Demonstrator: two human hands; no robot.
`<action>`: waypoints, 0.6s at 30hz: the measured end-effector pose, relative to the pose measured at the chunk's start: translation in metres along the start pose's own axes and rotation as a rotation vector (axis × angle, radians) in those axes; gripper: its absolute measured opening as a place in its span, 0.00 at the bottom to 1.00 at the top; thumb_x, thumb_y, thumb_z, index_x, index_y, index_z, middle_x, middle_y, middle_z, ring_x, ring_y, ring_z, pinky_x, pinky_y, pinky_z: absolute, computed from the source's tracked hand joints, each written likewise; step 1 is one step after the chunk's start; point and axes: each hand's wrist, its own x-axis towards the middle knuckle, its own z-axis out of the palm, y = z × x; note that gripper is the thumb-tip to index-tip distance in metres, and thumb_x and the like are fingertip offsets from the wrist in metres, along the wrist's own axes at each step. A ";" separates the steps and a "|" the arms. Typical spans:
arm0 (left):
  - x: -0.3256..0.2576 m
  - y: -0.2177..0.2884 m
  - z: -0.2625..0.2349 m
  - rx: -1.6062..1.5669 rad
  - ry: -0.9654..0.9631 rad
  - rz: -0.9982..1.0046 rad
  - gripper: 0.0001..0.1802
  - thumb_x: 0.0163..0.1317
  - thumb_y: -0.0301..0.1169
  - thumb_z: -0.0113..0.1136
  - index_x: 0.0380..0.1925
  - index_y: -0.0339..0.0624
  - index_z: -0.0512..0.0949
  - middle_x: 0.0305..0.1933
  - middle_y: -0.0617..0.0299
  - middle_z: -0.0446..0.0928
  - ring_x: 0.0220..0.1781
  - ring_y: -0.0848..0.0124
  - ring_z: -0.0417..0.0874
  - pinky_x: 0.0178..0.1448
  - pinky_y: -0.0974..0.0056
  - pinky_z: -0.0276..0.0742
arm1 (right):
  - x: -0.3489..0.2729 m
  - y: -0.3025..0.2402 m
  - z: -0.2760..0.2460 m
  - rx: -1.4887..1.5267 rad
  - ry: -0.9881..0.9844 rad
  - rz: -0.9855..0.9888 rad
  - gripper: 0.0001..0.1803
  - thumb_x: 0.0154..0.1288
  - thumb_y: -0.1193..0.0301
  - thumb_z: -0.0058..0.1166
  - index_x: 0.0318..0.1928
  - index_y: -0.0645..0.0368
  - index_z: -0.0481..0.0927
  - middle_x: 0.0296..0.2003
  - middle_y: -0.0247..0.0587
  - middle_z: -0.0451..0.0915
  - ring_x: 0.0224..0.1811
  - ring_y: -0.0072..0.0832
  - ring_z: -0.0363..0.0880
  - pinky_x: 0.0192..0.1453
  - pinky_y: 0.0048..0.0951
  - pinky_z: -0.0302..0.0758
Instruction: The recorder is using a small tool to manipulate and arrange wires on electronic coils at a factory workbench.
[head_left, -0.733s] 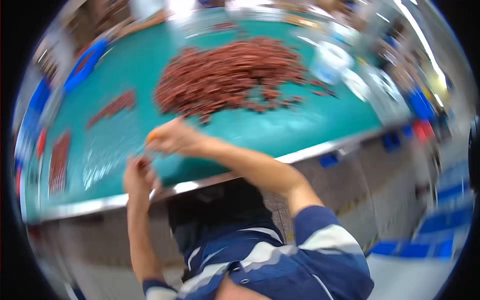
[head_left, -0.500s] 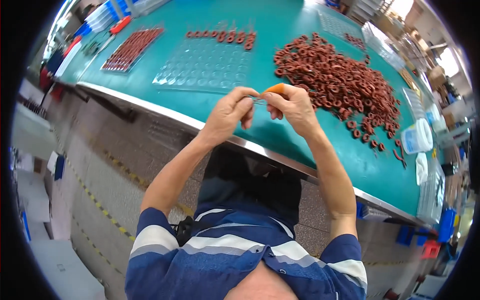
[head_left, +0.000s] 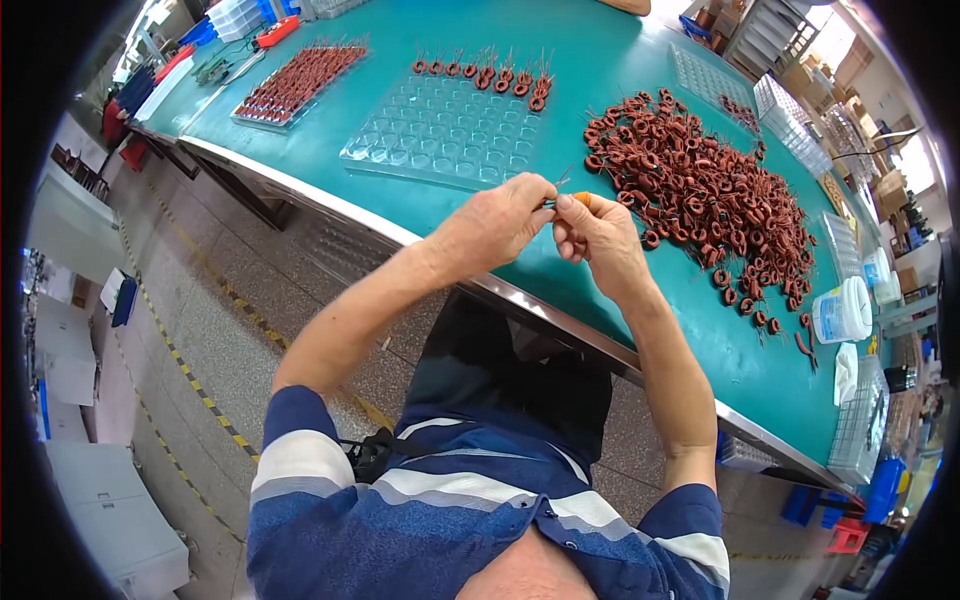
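My left hand (head_left: 500,222) and my right hand (head_left: 607,240) meet above the table's near edge, fingertips pinched together. Thin wires (head_left: 564,180) stick up from between them; whatever body they belong to is hidden by the fingers. An orange cover (head_left: 584,201) shows at the right index finger. Just beyond my left hand lies a clear tray with round pockets (head_left: 425,135), its far rows holding several red-brown wound ring coils (head_left: 486,80) with leads upright. To the right of my hands spreads a large heap of the same coils (head_left: 700,185).
A second tray (head_left: 300,85), full of coils, lies far left beside a red-handled tool (head_left: 277,32). Along the right edge are red-handled pliers (head_left: 806,347), a white tub (head_left: 843,312), a white cloth (head_left: 846,374) and stacked clear trays (head_left: 860,420). Another pocket tray (head_left: 705,75) lies at the back.
Both hands have shifted a little to the right in the picture, and so has the table, as the view turned. My left hand has rolled over, back upward, closer to the right fingertips.
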 end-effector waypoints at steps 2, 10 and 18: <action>0.006 0.010 -0.019 -0.048 -0.212 0.015 0.12 0.65 0.29 0.56 0.46 0.39 0.70 0.35 0.53 0.72 0.37 0.57 0.77 0.43 0.57 0.74 | 0.000 -0.003 -0.003 0.063 0.001 0.058 0.14 0.67 0.61 0.57 0.33 0.60 0.79 0.23 0.32 0.77 0.20 0.17 0.73 0.24 0.18 0.67; 0.013 0.017 -0.041 0.151 -0.419 0.104 0.17 0.59 0.29 0.62 0.46 0.40 0.70 0.38 0.53 0.74 0.40 0.56 0.78 0.43 0.57 0.76 | 0.003 -0.001 -0.005 0.090 -0.098 0.048 0.14 0.65 0.62 0.58 0.34 0.63 0.80 0.21 0.32 0.76 0.20 0.19 0.72 0.24 0.19 0.67; 0.001 0.019 -0.007 -0.671 -0.043 -0.247 0.16 0.66 0.33 0.59 0.48 0.35 0.70 0.35 0.61 0.73 0.33 0.73 0.80 0.38 0.65 0.78 | -0.020 -0.013 0.012 -0.463 0.292 -0.495 0.14 0.66 0.65 0.56 0.29 0.64 0.82 0.16 0.29 0.74 0.17 0.13 0.67 0.20 0.19 0.62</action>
